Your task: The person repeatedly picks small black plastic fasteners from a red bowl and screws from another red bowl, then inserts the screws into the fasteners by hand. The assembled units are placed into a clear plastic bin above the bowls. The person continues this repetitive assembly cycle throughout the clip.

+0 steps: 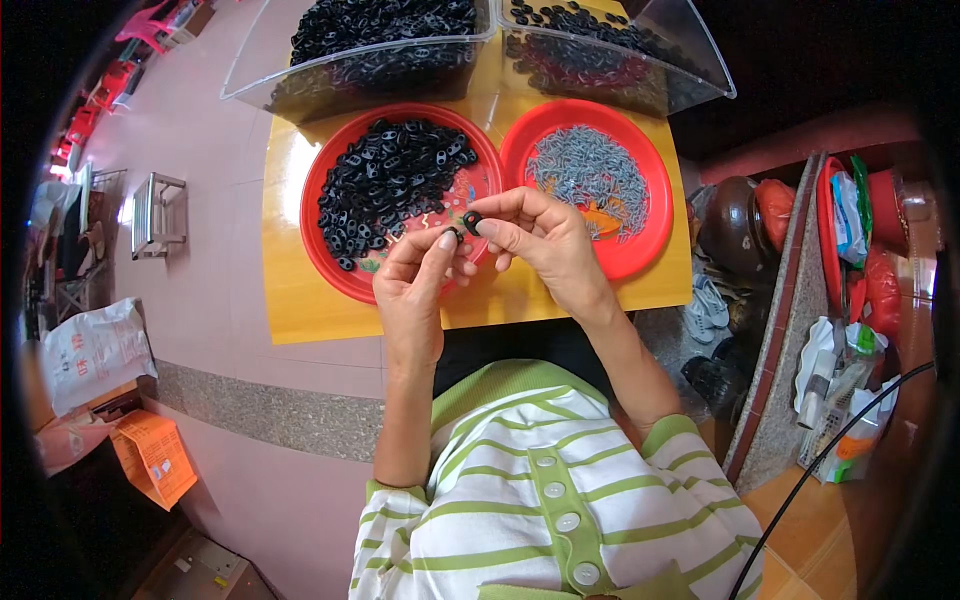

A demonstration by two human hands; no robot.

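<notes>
Over the front of the left red tray [309, 215], my two hands meet at the fingertips. Between the thumb and fingers of my right hand [550, 245] is a small black oval piece with holes [472, 220]. My left hand [412, 285] pinches a tiny dark part [456, 233] right beside it; whether the two are joined I cannot tell. A heap of similar black pieces [385, 175] fills much of the left tray. In the right red tray [655, 225] lie many small grey metal pieces, like screws or pins [590, 165], around an orange object [601, 222].
Two clear plastic bins [360, 50] of black parts stand at the far side of the yellow table [290, 300]. A metal stool [158, 215] is on the floor at left. Shelves with jars [738, 225] and bags are at right, with a black cable [830, 450] nearby.
</notes>
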